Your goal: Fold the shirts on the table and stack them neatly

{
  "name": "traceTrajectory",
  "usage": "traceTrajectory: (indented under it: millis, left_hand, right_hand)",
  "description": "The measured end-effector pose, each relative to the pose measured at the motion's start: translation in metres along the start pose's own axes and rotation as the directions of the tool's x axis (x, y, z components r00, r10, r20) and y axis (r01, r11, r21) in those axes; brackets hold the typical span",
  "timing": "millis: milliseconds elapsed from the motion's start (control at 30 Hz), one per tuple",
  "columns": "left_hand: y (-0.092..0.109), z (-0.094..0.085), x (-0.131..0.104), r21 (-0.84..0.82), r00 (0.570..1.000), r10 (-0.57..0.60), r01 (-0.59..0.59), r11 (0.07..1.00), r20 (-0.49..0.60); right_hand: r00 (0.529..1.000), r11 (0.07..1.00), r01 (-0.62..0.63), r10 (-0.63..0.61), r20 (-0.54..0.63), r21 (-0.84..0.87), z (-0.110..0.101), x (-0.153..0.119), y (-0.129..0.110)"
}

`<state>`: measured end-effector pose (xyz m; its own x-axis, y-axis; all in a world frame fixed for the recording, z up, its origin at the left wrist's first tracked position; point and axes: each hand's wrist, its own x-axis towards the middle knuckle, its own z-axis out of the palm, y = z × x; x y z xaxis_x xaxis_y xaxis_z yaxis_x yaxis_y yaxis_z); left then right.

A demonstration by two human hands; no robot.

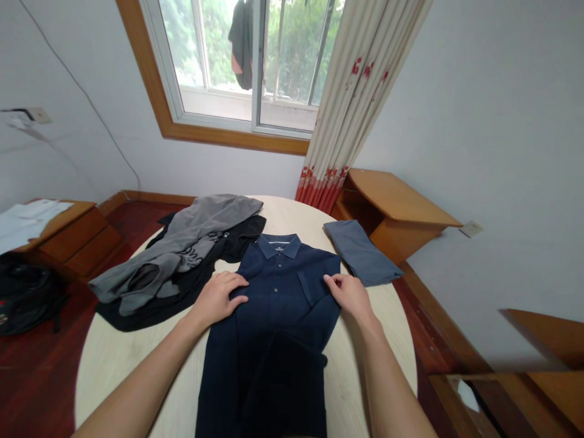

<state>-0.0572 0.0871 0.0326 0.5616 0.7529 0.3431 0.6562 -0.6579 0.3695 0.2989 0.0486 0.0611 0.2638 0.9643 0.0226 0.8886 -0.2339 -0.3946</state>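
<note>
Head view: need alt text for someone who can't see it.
A person's left hand and right hand touch opposite sides of a navy collared shirt, front up on a round pale table. Rumpled gray and black garments lie to its left, a folded blue-gray cloth to its right; beyond is a curtained window.

The shirt at lower centre is showing deep navy, darkening almost to black toward the bottom edge. Left of centre, grey is covering a top with darker lettering, beside a black garment. Folded cloth at right of centre is looking slate blue. The table is showing pale cream; the upper-centre curtain is wearing red flowers on cream.
</note>
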Motion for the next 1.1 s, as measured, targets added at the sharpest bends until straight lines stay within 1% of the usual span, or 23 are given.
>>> traceTrajectory:
  millis: [100, 167, 233, 300, 367, 433, 467, 500, 533, 567, 600, 633, 667, 700, 733, 767, 833, 867, 900, 933, 967, 1033, 1100]
  left_hand:
    - [-0.008, -0.005, -0.003, 0.094, 0.984, -0.16, 0.152, 0.984, 0.083]
    - [-0.008, -0.007, -0.002, 0.145, 0.969, -0.229, 0.214, 0.966, 0.094]
    - [-0.003, -0.006, -0.001, 0.157, 0.967, -0.241, 0.227, 0.961, 0.078]
    - [0.002, -0.005, 0.0, 0.112, 0.974, -0.223, 0.219, 0.969, 0.03]
    - [0.006, -0.007, 0.0, 0.001, 0.971, -0.228, 0.228, 0.974, -0.067]
    - [0.005, -0.014, -0.002, -0.162, 0.927, -0.301, 0.269, 0.95, -0.226]
    - [0.002, -0.02, -0.004, -0.25, 0.869, -0.367, 0.294, 0.922, -0.33]
    - [-0.004, -0.027, -0.006, -0.337, 0.781, -0.444, 0.315, 0.887, -0.439]
    - [-0.011, -0.034, -0.008, -0.412, 0.665, -0.514, 0.322, 0.852, -0.543]
    - [-0.019, -0.042, -0.01, -0.466, 0.532, -0.563, 0.32, 0.825, -0.632]
    - [-0.027, -0.049, -0.013, -0.498, 0.402, -0.586, 0.309, 0.81, -0.704]
    - [-0.034, -0.055, -0.014, -0.51, 0.3, -0.588, 0.302, 0.806, -0.751]
    - [-0.04, -0.059, -0.015, -0.511, 0.246, -0.584, 0.302, 0.805, -0.774]
    - [-0.044, -0.061, -0.016, -0.509, 0.246, -0.584, 0.309, 0.803, -0.773]
    - [-0.045, -0.06, -0.016, -0.505, 0.301, -0.593, 0.322, 0.801, -0.747]
    - [-0.043, -0.058, -0.015, -0.498, 0.405, -0.6, 0.337, 0.799, -0.69]
    - [-0.035, -0.047, -0.013, -0.445, 0.681, -0.552, 0.352, 0.823, -0.482]
    - [-0.029, -0.04, -0.012, -0.398, 0.798, -0.487, 0.343, 0.851, -0.355]
    - [-0.023, -0.033, -0.011, -0.341, 0.882, -0.413, 0.326, 0.882, -0.227]
    - [-0.018, -0.026, -0.011, -0.279, 0.933, -0.344, 0.305, 0.911, -0.102]
    - [-0.014, -0.019, -0.011, -0.215, 0.956, -0.293, 0.287, 0.933, 0.008]
    - [-0.009, -0.009, -0.012, -0.093, 0.953, -0.251, 0.269, 0.959, 0.168]
    - [-0.006, -0.005, -0.012, -0.01, 0.935, -0.245, 0.256, 0.967, 0.257]
  right_hand:
    - [0.991, 0.995, -0.073, 0.08, 0.105, -0.07, 0.0, -0.001, 0.001]
    - [0.99, 0.993, -0.047, 0.062, 0.128, -0.112, 0.004, -0.004, -0.006]
    - [0.99, 0.988, 0.004, 0.017, 0.138, -0.154, 0.011, -0.007, -0.015]
    - [0.988, 0.983, 0.078, -0.054, 0.145, -0.164, 0.018, -0.011, -0.022]
    - [0.979, 0.977, 0.167, -0.148, 0.137, -0.133, 0.023, -0.012, -0.025]
    - [0.969, 0.971, 0.232, -0.226, 0.099, -0.052, 0.024, -0.011, -0.022]
    - [0.971, 0.972, 0.236, -0.236, 0.042, 0.006, 0.022, -0.01, -0.018]
    - [0.975, 0.972, 0.222, -0.219, -0.049, 0.078, 0.019, -0.007, -0.014]
    - [0.971, 0.967, 0.196, -0.169, -0.172, 0.16, 0.015, -0.005, -0.008]
    - [0.948, 0.955, 0.166, -0.086, -0.308, 0.244, 0.01, -0.002, -0.003]
    - [0.902, 0.937, 0.138, 0.014, -0.431, 0.32, 0.006, 0.0, 0.003]
    - [0.848, 0.917, 0.117, 0.108, -0.52, 0.381, 0.003, 0.003, 0.008]
    - [0.807, 0.901, 0.105, 0.171, -0.565, 0.422, 0.001, 0.006, 0.012]
    - [0.794, 0.891, 0.105, 0.192, -0.576, 0.442, 0.002, 0.008, 0.016]
    - [0.812, 0.89, 0.12, 0.167, -0.559, 0.439, 0.005, 0.01, 0.017]
    - [0.85, 0.897, 0.152, 0.096, -0.518, 0.415, 0.011, 0.011, 0.018]
    - [0.92, 0.913, 0.249, -0.119, -0.373, 0.323, 0.026, 0.012, 0.016]
    - [0.935, 0.919, 0.293, -0.218, -0.28, 0.262, 0.034, 0.011, 0.014]
    - [0.939, 0.925, 0.324, -0.288, -0.189, 0.197, 0.041, 0.011, 0.012]
    - [0.938, 0.93, 0.342, -0.328, -0.11, 0.137, 0.046, 0.009, 0.008]
    - [0.937, 0.932, 0.35, -0.347, -0.051, 0.09, 0.049, 0.008, 0.004]
    - [0.928, 0.927, 0.371, -0.372, 0.014, 0.05, 0.05, 0.003, -0.006]
    - [0.904, 0.904, 0.42, -0.425, 0.051, 0.083, 0.046, -0.004, -0.019]
